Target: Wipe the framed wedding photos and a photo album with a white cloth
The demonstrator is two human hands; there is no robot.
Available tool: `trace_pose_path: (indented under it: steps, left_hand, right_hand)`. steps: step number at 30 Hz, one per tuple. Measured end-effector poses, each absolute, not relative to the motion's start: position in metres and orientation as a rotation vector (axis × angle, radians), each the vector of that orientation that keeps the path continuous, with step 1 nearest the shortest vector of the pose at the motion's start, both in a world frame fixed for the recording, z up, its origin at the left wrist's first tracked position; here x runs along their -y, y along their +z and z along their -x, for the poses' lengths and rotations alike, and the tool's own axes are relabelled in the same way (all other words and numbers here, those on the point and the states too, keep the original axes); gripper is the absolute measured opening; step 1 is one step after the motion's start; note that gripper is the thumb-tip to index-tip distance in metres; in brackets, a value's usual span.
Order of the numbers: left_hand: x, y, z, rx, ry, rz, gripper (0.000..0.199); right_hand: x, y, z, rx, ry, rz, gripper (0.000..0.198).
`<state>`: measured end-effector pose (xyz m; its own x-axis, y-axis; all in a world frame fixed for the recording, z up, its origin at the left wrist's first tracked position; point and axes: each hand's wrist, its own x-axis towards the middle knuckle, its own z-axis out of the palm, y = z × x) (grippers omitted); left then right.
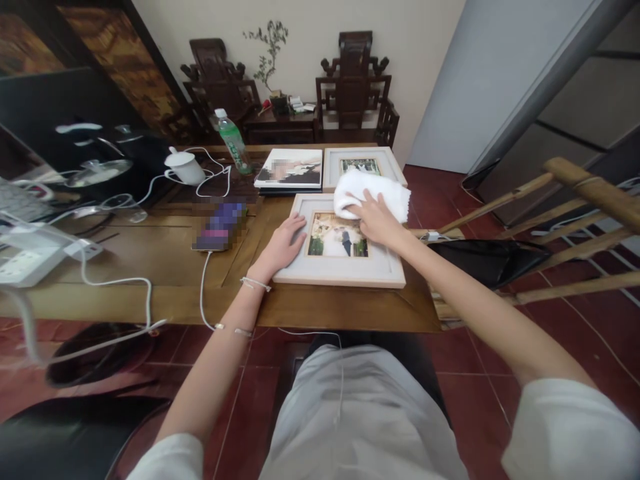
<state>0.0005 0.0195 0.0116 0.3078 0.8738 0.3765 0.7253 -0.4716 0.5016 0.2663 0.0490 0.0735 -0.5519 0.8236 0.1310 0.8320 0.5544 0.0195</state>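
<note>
A picture frame (295,267) with a pale wood border and a couple's photo in its middle lies flat near the table's front edge. My left hand (286,245) rests on its left side, fingers stretched out over the border. On the upper right part of the same frame, my right hand (376,217) grips a folded white cloth (377,192), its fingers pressed into the fabric. The cloth covers that corner and overlaps the lower part of a second picture frame (395,160) just behind.
Left of the second frame lies a photo album (293,163). A green-labelled bottle (234,141), a lidded white cup (184,165), a phone (220,227) on a cable and a power strip (30,257) stand or lie further left. A wooden chair (575,193) is at the right.
</note>
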Motion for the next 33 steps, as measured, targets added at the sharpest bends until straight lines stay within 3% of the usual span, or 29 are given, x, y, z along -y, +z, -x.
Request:
trace_pose_path:
  steps: [7, 16, 33]
  left_hand:
    - [-0.021, 0.010, -0.002, -1.458, 0.908, -2.337, 0.044]
    - [-0.022, 0.009, -0.003, -1.446, 0.919, -2.353, 0.044]
    - [-0.022, 0.009, -0.002, -1.451, 0.910, -2.336, 0.044]
  right_hand:
    - [-0.029, 0.070, -0.259, 2.808, -0.100, 1.427, 0.065]
    - [0.060, 0.112, -0.252, 3.057, 0.389, 1.140, 0.068]
    - [-0.020, 0.065, -0.260, 2.775, -0.159, 1.397, 0.066]
